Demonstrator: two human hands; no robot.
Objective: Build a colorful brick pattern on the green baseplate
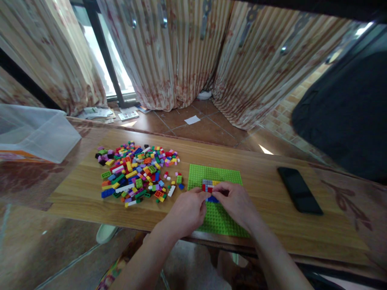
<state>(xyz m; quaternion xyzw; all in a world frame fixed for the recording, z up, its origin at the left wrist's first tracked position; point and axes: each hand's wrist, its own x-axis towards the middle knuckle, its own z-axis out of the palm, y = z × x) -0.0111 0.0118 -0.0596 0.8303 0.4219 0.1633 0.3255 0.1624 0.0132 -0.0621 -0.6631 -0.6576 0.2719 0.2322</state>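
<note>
A green baseplate (222,175) lies flat on the wooden table (266,217) in front of me. A small cluster of bricks (208,184) in grey, red, yellow and blue sits on its middle. Both hands meet over that cluster. My left hand (187,211) is curled, fingertips pinched at the cluster's left edge. My right hand (234,203) is curled too, fingertips pressing the bricks from the right. What each pinch holds is too small to name. A pile of loose coloured bricks (136,173) spreads to the left of the plate.
A black phone (299,190) lies on the table to the right. A clear plastic tub (36,133) stands at the far left. Striped curtains hang behind over a tiled floor. A dark shape (347,108) fills the right side.
</note>
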